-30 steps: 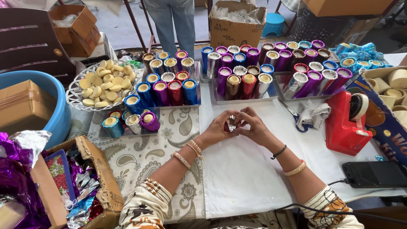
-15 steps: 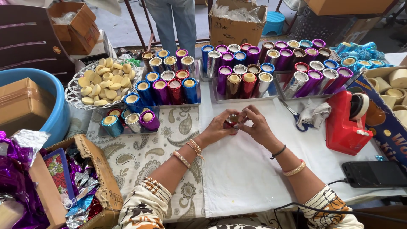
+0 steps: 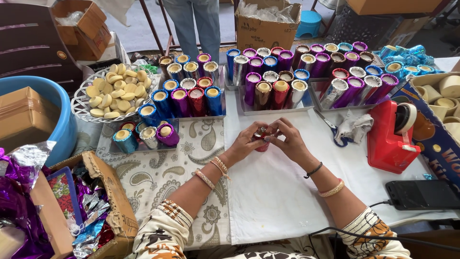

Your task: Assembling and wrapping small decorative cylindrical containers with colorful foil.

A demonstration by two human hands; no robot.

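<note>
Seen from my head camera: my left hand (image 3: pixel 247 143) and right hand (image 3: pixel 289 142) meet at the middle of the white table covering (image 3: pixel 282 201), forearms angled inward, wrists bangled. Fingers of both hands curl closed around a small red foil-wrapped cylinder (image 3: pixel 261 145), fingertips pressing at its top end. It sits upright between my palms, just in front of the trays of foil-wrapped cylinders (image 3: pixel 268 88). A red tape dispenser (image 3: pixel 390 139) stands to my right, scissors (image 3: pixel 330 127) near it.
</note>
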